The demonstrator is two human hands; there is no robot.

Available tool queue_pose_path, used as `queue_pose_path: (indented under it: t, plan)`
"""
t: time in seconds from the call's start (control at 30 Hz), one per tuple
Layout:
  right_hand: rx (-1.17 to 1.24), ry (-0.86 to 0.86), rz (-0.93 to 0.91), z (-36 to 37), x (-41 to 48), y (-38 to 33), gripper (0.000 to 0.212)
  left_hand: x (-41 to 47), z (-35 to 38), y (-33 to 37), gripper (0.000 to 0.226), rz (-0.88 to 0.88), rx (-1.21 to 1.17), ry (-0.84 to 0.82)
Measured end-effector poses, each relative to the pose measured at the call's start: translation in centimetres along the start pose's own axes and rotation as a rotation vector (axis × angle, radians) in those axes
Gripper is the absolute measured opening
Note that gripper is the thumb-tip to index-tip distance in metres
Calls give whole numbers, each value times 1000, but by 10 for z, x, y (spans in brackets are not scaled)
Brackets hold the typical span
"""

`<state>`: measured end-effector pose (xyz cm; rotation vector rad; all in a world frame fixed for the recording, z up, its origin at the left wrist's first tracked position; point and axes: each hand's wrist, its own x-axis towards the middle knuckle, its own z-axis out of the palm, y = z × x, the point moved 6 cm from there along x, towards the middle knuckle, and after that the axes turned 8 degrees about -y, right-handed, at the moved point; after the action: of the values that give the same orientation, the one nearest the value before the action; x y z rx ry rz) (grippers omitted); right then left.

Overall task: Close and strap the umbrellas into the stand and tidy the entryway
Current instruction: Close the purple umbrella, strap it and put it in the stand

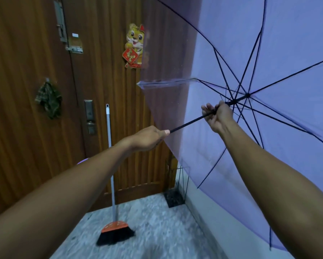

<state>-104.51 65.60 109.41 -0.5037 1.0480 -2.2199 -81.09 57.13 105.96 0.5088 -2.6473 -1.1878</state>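
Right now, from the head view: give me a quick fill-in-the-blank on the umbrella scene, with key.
1. The purple umbrella is ____, its ribs spread.
2. The left hand grips the lower end of the shaft; the ____ hand holds it near the ribs.
3. A broom leans against the ____.
4. The wire stand sits in the corner on the ____.

Missing words: open; right; door; floor

We note a grey speckled floor [157, 230]. A broom [113, 228] stands on it, black bristles down, shaft leaning against the wooden door [26, 109]. A black wire umbrella stand [175, 197] sits on the floor in the corner beside that door.
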Motion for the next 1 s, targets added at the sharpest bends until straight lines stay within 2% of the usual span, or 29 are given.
queue_pose_path:
  t: [0.2, 0.3, 0.37, 0.47, 0.53, 0.6, 0.73, 0.8, 1.0]
  plan:
    - [202, -162, 79, 70, -23, 52, 37, 23, -14, 24, 58, 16, 30, 125]
    - [311, -176, 128, 84, -22, 60, 35, 28, -25, 24, 58, 37, -25, 111]
    - [302, -116, 85, 89, -17, 57, 35, 27, -27, 26, 57, 45, -62, 110]
    - [182, -39, -29, 92, -10, 42, 36, 18, -28, 25, 50, 28, -14, 21]
    - [168, -43, -97, 93, -3, 25, 40, 5, -28, 17, 45, 29, -15, -117]
    - [173, -36, -127, 92, 7, 10, 39, -8, -33, 9, 44, 42, -30, -159]
    - [152, 2, -110, 91, 18, 5, 36, -14, -47, 4, 45, 84, -103, 50]
    - [165, -14, -112, 96, 18, 9, 35, -14, -48, 4, 45, 82, -121, 55]
    - [316, -282, 67, 135, -20, 65, 44, 13, -47, 23, 45, 59, -261, 158]
